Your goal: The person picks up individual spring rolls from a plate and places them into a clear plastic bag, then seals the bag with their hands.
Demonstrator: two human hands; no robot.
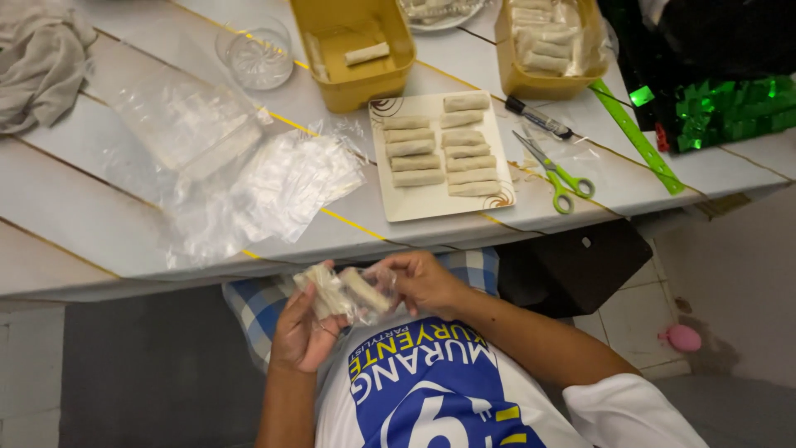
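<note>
Below the table's front edge, my left hand (305, 323) and my right hand (423, 280) together hold a small clear plastic bag (352, 292) with pale rolls inside. The left hand cups its left end, while the right hand's fingers pinch its right end. Just above them on the table lies a white rectangular plate (390, 203) carrying two columns of pale spring rolls (444, 148). To the plate's left sits a loose pile of clear plastic bags (282, 187).
Two yellow tubs (365, 79) (539, 83) stand at the back, both holding rolls. Green-handled scissors (557, 174), a black marker (539, 118) and a green ruler (637, 137) lie right of the plate. A glass bowl (255, 51) and grey cloth (37, 62) sit far left.
</note>
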